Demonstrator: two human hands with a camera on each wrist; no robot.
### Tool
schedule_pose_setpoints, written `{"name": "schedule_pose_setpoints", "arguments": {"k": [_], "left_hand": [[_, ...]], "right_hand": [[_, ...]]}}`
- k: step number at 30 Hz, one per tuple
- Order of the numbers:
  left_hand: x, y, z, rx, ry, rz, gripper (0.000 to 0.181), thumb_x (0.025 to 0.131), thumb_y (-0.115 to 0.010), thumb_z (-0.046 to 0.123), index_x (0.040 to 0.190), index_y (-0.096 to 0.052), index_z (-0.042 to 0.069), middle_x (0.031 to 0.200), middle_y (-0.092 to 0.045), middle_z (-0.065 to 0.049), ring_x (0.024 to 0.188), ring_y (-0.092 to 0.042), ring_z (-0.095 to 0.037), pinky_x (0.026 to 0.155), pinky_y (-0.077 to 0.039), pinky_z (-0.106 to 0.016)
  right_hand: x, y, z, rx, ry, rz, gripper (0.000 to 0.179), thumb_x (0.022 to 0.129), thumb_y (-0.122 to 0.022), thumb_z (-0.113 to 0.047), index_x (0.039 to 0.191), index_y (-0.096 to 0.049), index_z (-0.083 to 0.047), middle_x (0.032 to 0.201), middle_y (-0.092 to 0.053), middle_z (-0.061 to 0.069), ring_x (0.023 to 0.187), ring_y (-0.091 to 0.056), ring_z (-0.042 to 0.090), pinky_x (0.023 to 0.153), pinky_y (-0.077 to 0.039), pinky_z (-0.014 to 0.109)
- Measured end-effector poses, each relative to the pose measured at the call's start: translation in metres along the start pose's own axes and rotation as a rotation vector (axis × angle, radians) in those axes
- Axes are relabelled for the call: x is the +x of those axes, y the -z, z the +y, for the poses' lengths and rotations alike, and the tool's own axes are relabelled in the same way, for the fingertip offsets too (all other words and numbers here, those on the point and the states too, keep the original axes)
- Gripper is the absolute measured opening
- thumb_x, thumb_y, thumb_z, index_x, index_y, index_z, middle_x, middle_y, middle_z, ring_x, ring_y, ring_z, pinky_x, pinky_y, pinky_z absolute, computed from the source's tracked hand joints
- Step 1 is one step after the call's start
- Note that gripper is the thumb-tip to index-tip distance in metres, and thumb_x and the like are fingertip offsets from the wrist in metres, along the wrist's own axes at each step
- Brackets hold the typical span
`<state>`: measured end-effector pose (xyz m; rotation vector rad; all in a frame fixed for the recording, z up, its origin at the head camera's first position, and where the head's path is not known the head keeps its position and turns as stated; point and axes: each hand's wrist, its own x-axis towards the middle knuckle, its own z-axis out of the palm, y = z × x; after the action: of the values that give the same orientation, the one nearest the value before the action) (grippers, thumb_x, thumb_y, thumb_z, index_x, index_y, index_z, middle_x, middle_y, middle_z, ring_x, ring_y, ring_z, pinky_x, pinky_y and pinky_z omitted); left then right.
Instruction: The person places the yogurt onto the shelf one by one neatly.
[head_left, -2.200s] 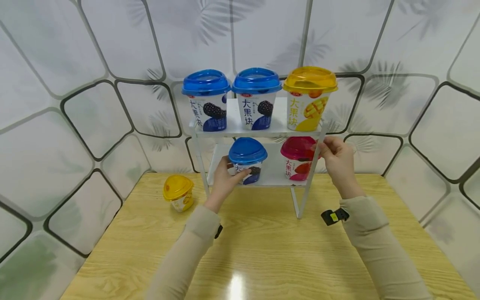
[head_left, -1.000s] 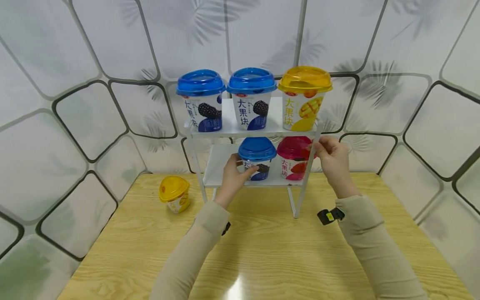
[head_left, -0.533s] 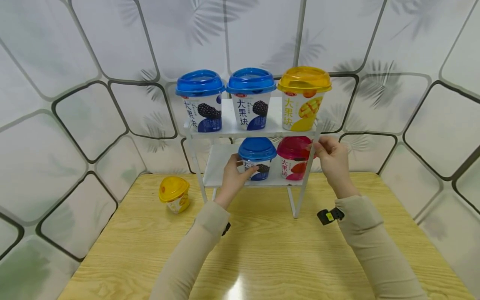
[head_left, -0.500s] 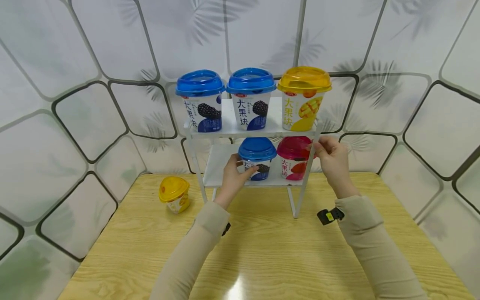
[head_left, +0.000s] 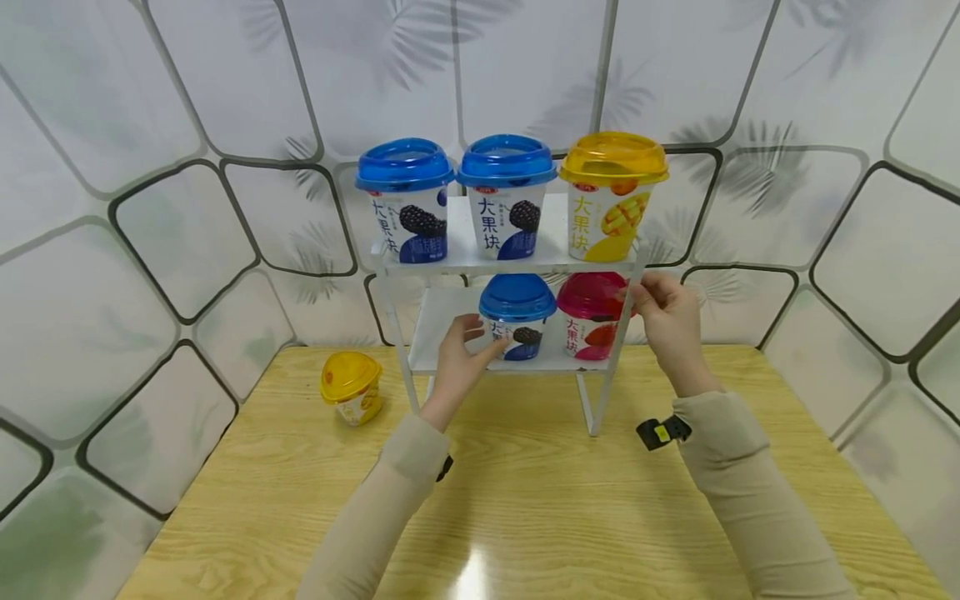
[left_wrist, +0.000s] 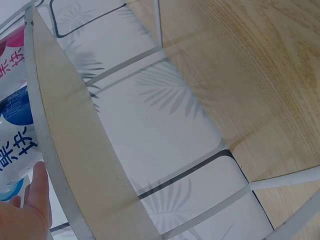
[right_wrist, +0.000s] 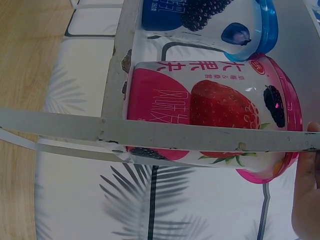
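A blue-lidded blackberry yogurt cup (head_left: pixel 517 317) stands on the lower shelf of a white two-tier rack (head_left: pixel 510 265). My left hand (head_left: pixel 461 358) is just left of this cup, its fingers loosely spread and apart from it, the thumb near its front. In the left wrist view the thumb tip lies close to the cup (left_wrist: pixel 17 145). To the right stands a pink-lidded strawberry yogurt cup (head_left: pixel 592 317), next to the blue-lidded one. My right hand (head_left: pixel 672 321) pinches the rack's right front post beside the pink lid; in the right wrist view it shows only at the edge.
On the upper shelf stand two blue-lidded yogurt cups (head_left: pixel 408 200) and a yellow-lidded mango cup (head_left: pixel 611 200). Another yellow-lidded cup (head_left: pixel 352 387) sits on the wooden table (head_left: pixel 540 500), left of the rack. A patterned wall covering (head_left: pixel 525 83) rises behind.
The blue-lidded cup on the lower shelf has slid right with my left hand, up beside the pink-lidded one. Since then my left hand has loosened and drawn slightly left. My right hand stays at the post.
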<state>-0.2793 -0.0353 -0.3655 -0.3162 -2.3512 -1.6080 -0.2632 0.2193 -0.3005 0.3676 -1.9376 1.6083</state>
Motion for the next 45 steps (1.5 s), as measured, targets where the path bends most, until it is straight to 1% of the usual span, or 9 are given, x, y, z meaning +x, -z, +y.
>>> {"name": "schedule_pose_setpoints", "arguments": {"k": [9, 13, 17, 23, 28, 35, 39, 42, 45], "left_hand": [[-0.016, 0.013, -0.006, -0.006, -0.015, 0.012, 0.058, 0.077, -0.069, 0.025, 0.121, -0.043, -0.001, 0.116, -0.051, -0.013, 0.105, -0.05, -0.024, 0.077, -0.048, -0.035], [-0.022, 0.018, -0.011, -0.023, -0.014, 0.001, 0.057, 0.077, -0.069, 0.022, 0.121, -0.042, -0.001, 0.115, -0.051, -0.013, 0.103, -0.05, -0.024, 0.076, -0.048, -0.034], [-0.029, 0.024, -0.017, -0.051, -0.004, -0.019, 0.055, 0.077, -0.069, 0.018, 0.121, -0.042, -0.002, 0.114, -0.051, -0.014, 0.103, -0.051, -0.025, 0.079, -0.048, -0.036], [-0.042, 0.035, -0.024, -0.003, 0.009, -0.05, 0.053, 0.078, -0.068, 0.021, 0.12, -0.042, 0.0, 0.114, -0.051, -0.012, 0.102, -0.051, -0.023, 0.077, -0.048, -0.039], [-0.05, 0.043, -0.033, 0.026, -0.02, -0.068, 0.052, 0.078, -0.068, 0.022, 0.119, -0.044, 0.001, 0.113, -0.052, -0.013, 0.101, -0.051, -0.024, 0.075, -0.048, -0.039], [-0.062, 0.052, -0.044, 0.016, -0.049, -0.069, 0.041, 0.078, -0.068, 0.018, 0.111, -0.049, 0.003, 0.109, -0.054, -0.012, 0.098, -0.053, -0.027, 0.072, -0.049, -0.036], [-0.068, 0.059, -0.051, 0.006, -0.059, -0.086, 0.033, 0.08, -0.066, 0.014, 0.107, -0.051, 0.002, 0.106, -0.053, -0.011, 0.095, -0.053, -0.03, 0.072, -0.049, -0.037], [-0.072, 0.067, -0.052, 0.019, -0.044, -0.111, 0.027, 0.082, -0.064, 0.011, 0.104, -0.052, 0.001, 0.102, -0.054, -0.012, 0.093, -0.054, -0.031, 0.072, -0.048, -0.04], [-0.075, 0.075, -0.056, 0.054, -0.025, -0.139, 0.024, 0.082, -0.063, 0.008, 0.102, -0.053, 0.0, 0.099, -0.056, -0.012, 0.09, -0.055, -0.028, 0.071, -0.048, -0.039]], "right_hand": [[0.0, -0.001, 0.0, 0.01, 0.004, -0.001, 0.018, 0.088, -0.051, 0.0, 0.093, -0.053, 0.017, 0.072, -0.061, -0.012, 0.063, -0.057, 0.005, 0.06, -0.046, 0.015], [0.0, -0.001, -0.001, 0.014, -0.015, 0.004, 0.019, 0.088, -0.051, -0.003, 0.092, -0.052, 0.016, 0.072, -0.062, -0.011, 0.064, -0.058, 0.006, 0.062, -0.047, 0.016], [-0.001, -0.001, -0.001, 0.021, -0.026, 0.008, 0.02, 0.088, -0.051, -0.004, 0.092, -0.051, 0.016, 0.073, -0.062, -0.011, 0.066, -0.059, 0.007, 0.062, -0.047, 0.015], [-0.001, -0.002, 0.0, -0.002, -0.014, 0.015, 0.019, 0.088, -0.051, -0.001, 0.092, -0.051, 0.017, 0.072, -0.061, -0.013, 0.066, -0.059, 0.004, 0.06, -0.047, 0.015], [-0.001, -0.001, 0.001, 0.003, -0.016, 0.016, 0.022, 0.088, -0.052, -0.003, 0.095, -0.051, 0.018, 0.074, -0.062, -0.011, 0.066, -0.059, 0.005, 0.06, -0.046, 0.015], [-0.001, -0.002, 0.001, 0.043, -0.035, 0.026, 0.023, 0.087, -0.053, -0.004, 0.094, -0.051, 0.018, 0.073, -0.062, -0.01, 0.066, -0.06, 0.004, 0.06, -0.046, 0.014], [-0.001, -0.002, 0.0, 0.067, -0.037, 0.033, 0.02, 0.087, -0.053, -0.003, 0.092, -0.052, 0.016, 0.072, -0.062, -0.01, 0.066, -0.06, 0.004, 0.06, -0.046, 0.014], [-0.001, -0.002, 0.0, 0.069, -0.03, 0.031, 0.019, 0.087, -0.053, -0.003, 0.091, -0.052, 0.015, 0.072, -0.062, -0.01, 0.066, -0.06, 0.004, 0.061, -0.046, 0.014], [-0.001, -0.002, 0.0, 0.075, -0.023, 0.031, 0.019, 0.087, -0.053, -0.003, 0.091, -0.052, 0.016, 0.072, -0.062, -0.01, 0.066, -0.06, 0.004, 0.061, -0.046, 0.014]]}}
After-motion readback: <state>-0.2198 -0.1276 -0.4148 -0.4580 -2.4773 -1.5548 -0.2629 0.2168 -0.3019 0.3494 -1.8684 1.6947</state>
